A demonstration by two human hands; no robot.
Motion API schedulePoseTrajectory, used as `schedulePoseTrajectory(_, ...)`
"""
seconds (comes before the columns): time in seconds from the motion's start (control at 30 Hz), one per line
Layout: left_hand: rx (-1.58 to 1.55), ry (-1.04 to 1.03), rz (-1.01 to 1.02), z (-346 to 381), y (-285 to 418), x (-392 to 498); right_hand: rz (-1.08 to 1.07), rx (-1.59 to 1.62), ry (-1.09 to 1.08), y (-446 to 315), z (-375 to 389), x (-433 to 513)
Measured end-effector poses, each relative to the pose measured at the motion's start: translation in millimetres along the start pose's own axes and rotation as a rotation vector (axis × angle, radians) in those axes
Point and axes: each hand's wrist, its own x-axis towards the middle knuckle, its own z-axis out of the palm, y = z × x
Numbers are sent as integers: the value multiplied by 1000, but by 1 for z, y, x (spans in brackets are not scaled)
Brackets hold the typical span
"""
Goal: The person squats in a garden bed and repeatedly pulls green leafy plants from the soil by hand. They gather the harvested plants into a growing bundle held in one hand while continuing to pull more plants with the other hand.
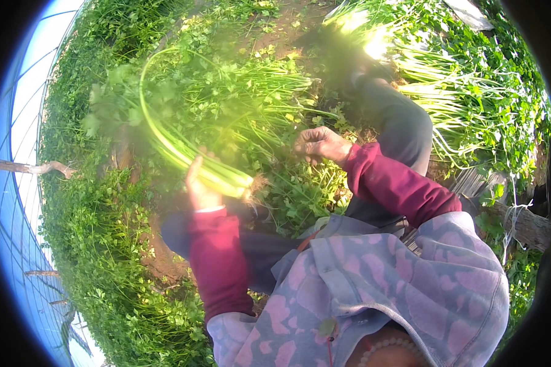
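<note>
My left hand (204, 186) is closed around a bunch of celery (225, 179), its pale stalk bases and roots pointing right and its leafy tops reaching up to the left. One long stalk bends away from the bunch in an arc. My right hand (320, 145) is held apart from the bunch, fingers curled; whether anything small is between them cannot be told. Beyond both hands, pulled celery (275, 85) lies on the ground with its stalk ends to the right.
Bundled celery (441, 91) lies in a row at the upper right, past my bent knee (406, 119). Growing celery (133, 284) fills the left side beside bare soil (165, 261). A wooden post (525, 225) stands at the right; plastic sheeting (14, 197) curves along the left edge.
</note>
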Motion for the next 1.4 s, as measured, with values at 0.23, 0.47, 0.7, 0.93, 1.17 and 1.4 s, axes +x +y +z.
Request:
schedulePoseTrajectory(0.23, -516, -543, -82, -62, 131, 43, -18, 9, -49, -44, -9, 8)
schedulePoseTrajectory(0.47, -10, -637, 212, 118, 206, 42, -430, -270, -149, -44, -32, 28)
schedulePoseTrajectory(0.7, 474, -580, 850, 354, 27, 120, -384, -166, 11, -28, -41, 20)
schedulePoseTrajectory(0.93, 1006, -1123, 1012, 453, -204, 107, -311, -574, 198, -18, -36, 32)
schedulePoseTrajectory(1.17, 1636, -1698, 665, 417, -393, 111, -719, -685, 557, 49, -4, 62)
schedulePoseTrajectory(1.4, 1279, -1428, 916, 340, -291, 148, -315, -908, 260, 64, -6, 70)
